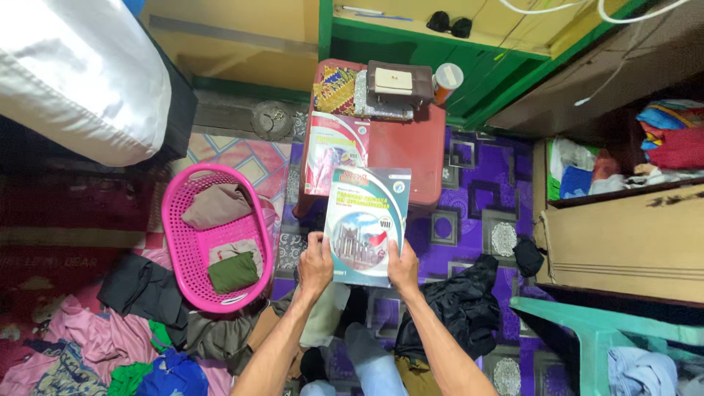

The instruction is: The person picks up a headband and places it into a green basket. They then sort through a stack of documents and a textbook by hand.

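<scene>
Seen from above, a person holds a thin teal-and-white paperback book with a picture of a building on its cover [364,225] in both bare hands, over a purple patterned floor mat [477,198]. The left hand [315,265] grips the book's lower left edge, fingers curled narrow around it with the thumb on the cover. The right hand [402,268] clamps the lower right corner the same way. The book sits level, cover up, its far end overlapping the near edge of a low dark red plastic table [407,150].

On that table lies a second thin paperback with a red-and-white cover [335,152], just beyond and to the left of the held one, along with a brown wallet-like pouch [400,82] and folded patterned cloth [336,89].

The step in hand appears to be carrying the book at the table's edge. Setting it flat there would call for a short forward reach and an even release by both hands.

To the left stands a pink plastic laundry basket [176,242] holding folded clothes; loose garments lie around the person's feet.
</scene>
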